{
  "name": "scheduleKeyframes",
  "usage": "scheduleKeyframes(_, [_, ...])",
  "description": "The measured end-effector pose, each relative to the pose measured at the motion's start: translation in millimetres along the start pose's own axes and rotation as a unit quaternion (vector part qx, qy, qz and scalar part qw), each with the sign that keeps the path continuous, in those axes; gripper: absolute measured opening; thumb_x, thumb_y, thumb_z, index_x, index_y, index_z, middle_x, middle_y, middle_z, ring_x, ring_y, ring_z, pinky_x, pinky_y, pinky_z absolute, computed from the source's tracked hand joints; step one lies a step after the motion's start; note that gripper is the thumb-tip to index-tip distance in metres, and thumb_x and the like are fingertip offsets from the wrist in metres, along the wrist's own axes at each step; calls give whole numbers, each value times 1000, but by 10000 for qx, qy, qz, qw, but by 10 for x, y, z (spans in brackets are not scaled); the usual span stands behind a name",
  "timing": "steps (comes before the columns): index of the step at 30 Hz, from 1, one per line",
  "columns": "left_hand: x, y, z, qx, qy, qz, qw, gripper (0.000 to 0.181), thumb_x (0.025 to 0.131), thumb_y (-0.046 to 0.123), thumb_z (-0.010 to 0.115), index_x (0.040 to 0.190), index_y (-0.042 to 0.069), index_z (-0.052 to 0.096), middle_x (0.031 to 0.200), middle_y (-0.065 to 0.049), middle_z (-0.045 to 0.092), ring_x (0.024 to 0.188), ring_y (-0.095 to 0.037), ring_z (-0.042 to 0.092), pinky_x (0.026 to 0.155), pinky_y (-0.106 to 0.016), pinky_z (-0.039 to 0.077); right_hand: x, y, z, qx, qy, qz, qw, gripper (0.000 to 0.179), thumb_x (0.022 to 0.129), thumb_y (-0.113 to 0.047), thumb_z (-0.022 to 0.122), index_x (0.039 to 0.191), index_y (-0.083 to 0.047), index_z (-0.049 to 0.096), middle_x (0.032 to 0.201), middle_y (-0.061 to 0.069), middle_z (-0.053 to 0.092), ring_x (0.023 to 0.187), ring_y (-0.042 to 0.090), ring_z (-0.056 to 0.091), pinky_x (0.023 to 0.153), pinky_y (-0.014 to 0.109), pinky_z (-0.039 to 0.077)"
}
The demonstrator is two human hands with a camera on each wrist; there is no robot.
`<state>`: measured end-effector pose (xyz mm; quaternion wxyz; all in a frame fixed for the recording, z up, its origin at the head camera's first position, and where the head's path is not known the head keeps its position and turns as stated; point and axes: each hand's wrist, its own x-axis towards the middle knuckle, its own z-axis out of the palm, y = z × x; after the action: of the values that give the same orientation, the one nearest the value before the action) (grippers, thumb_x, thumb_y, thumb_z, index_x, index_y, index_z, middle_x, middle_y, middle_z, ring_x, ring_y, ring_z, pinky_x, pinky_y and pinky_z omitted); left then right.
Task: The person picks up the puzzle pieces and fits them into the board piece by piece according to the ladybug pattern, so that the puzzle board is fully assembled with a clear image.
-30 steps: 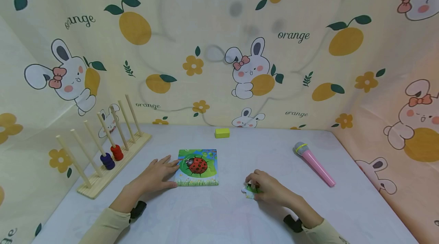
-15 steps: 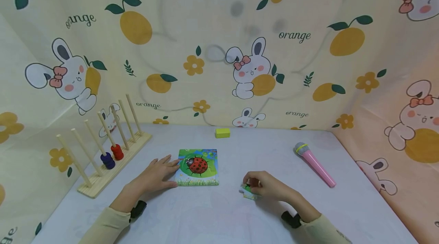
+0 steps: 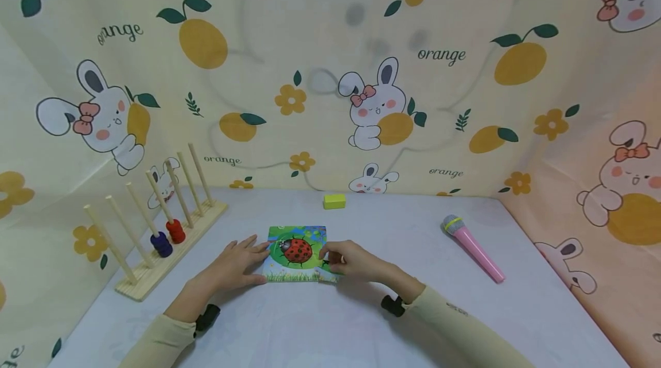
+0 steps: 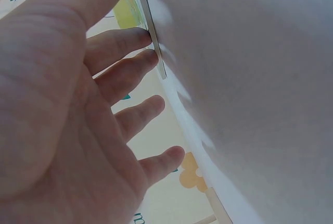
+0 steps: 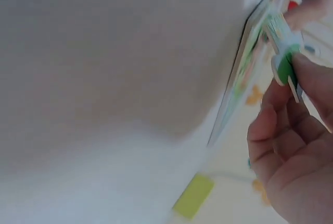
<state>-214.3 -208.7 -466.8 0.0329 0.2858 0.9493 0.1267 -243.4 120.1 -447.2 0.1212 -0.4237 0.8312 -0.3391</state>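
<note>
A square ladybug puzzle (image 3: 291,272) lies flat on the white table. My left hand (image 3: 233,264) rests at its left side, fingers spread; in the left wrist view the thumb and nearest fingertips (image 4: 148,57) touch the puzzle's edge. My right hand (image 3: 358,264) is at the puzzle's right side and pinches a puzzle piece (image 5: 286,66) between thumb and fingers. The piece is green and pale, with a rounded tab, and is held tilted above the board in the right wrist view. Fingers hide much of it in the head view.
On the left stands a wooden peg rack (image 3: 138,289) with blue rings (image 3: 162,245) and red rings (image 3: 175,231). A yellow-green block (image 3: 334,201) sits at the back of the table. A pink toy microphone (image 3: 474,248) lies to the right.
My right hand has carried the puzzle piece leftward, from the table to over the right side of the ladybug puzzle. The left hand has stayed in place.
</note>
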Motion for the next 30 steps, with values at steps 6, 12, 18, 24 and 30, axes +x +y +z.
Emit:
scheduleKeyframes(6, [3, 9, -1, -18, 1, 1, 10000, 67, 88, 44, 73, 137, 0, 59, 152, -14, 46, 143, -47, 30, 103, -75, 26, 351, -121, 132, -509, -53, -15, 9987, 21, 89, 7, 68, 106, -6, 67, 80, -4, 62, 72, 5, 53, 66, 20, 48])
scheduleKeyframes(12, [11, -15, 10, 21, -6, 6, 10000, 69, 88, 46, 73, 138, 1, 59, 152, -13, 46, 143, -46, 30, 103, -75, 26, 576, -149, 191, -636, -78, 97, 9979, 18, 93, 3, 66, 107, -8, 67, 80, -5, 58, 73, 7, 49, 64, 20, 44])
scheduleKeyframes(18, [12, -12, 9, 11, 10, 43, 10000, 68, 88, 46, 73, 138, 2, 58, 152, -13, 46, 143, -46, 30, 103, -75, 27, 701, -98, 251, -658, -168, 37, 9977, 23, 93, 2, 66, 114, -8, 69, 81, -7, 57, 73, 5, 48, 65, 19, 43])
scheduleKeyframes(24, [6, -17, -2, -22, 29, 61, 10000, 69, 88, 45, 73, 138, 1, 58, 152, -13, 46, 143, -46, 30, 103, -75, 27, 716, -164, 282, -568, -204, -102, 9981, 20, 91, 4, 67, 109, -6, 68, 86, -1, 62, 76, 6, 49, 67, 19, 44])
scheduleKeyframes(30, [-2, -25, -5, -21, 38, 7, 10000, 69, 87, 45, 74, 138, 1, 58, 152, -13, 46, 143, -46, 29, 103, -75, 26, 715, -209, 305, -575, -128, -57, 9982, 17, 91, 3, 69, 105, -6, 66, 84, -1, 61, 75, 6, 49, 67, 19, 44])
